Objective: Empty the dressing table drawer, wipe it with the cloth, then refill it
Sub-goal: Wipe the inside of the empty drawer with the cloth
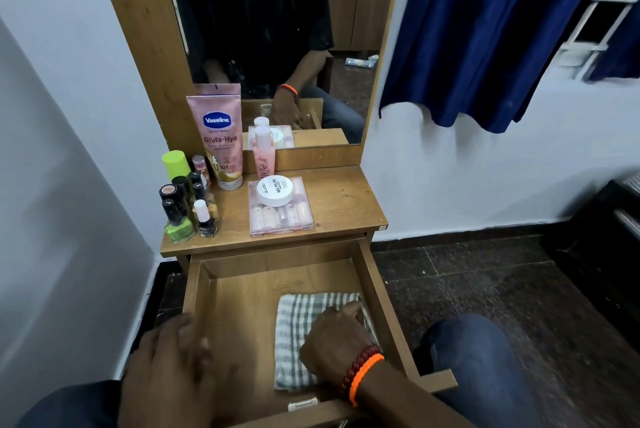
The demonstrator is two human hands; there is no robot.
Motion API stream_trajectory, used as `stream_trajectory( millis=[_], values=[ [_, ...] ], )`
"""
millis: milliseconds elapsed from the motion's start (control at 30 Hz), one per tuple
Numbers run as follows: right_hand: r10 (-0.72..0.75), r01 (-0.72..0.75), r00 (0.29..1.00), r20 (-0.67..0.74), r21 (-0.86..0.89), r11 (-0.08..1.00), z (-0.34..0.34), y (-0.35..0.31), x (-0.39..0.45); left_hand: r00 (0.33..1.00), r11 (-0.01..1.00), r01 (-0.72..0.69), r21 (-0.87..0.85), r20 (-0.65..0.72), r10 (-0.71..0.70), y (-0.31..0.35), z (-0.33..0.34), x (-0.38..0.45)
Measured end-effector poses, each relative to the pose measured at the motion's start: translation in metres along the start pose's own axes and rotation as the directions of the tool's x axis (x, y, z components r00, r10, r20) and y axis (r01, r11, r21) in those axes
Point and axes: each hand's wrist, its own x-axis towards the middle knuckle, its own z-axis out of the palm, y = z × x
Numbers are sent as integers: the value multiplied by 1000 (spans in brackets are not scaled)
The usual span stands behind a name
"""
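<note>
The wooden drawer [242,289] of the dressing table is pulled out, and the only thing in it is a grey-and-white checked cloth [294,323] lying flat on its right half. My right hand [337,334], with red and orange bracelets at the wrist, presses down on the cloth with curled fingers. My left hand [173,368] rests on the drawer's left front corner, fingers spread. On the tabletop [346,206] stand a pink Vaseline tube [220,140], a pink bottle [264,152], several nail polish bottles [187,206] and a clear box [280,213] with a white jar [274,190] on top.
A mirror [277,29] rises behind the tabletop. White walls stand to the left and right. A blue curtain [485,29] hangs at the right over a window. My knee in jeans [478,358] sits beside the drawer's right side, above dark floor tiles.
</note>
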Motion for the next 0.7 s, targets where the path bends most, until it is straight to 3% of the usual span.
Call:
stream_trajectory(
  millis=[100,167,233,300,400,500,700],
  values=[
    [54,-46,997,-50,153,987,-9,1,-6,983,986,-158,-53,87,163,34,22,2],
    [12,-3,999,-47,189,982,-21,2,-5,941,963,-269,-4,212,264,51,37,5],
    [-63,82,993,-100,201,976,-27,6,13,912,948,-312,64,300,280,53,48,6],
    [-161,185,978,-130,196,963,-32,11,27,919,953,-291,88,304,252,47,55,5],
    [-175,212,971,-161,247,946,-39,23,42,929,950,-259,173,315,196,39,61,4],
    [-139,180,973,-186,222,958,-43,32,47,918,939,-291,185,330,220,39,63,4],
    [-74,94,993,-92,247,964,-39,21,52,928,948,-272,164,306,213,35,64,4]
  ],
)
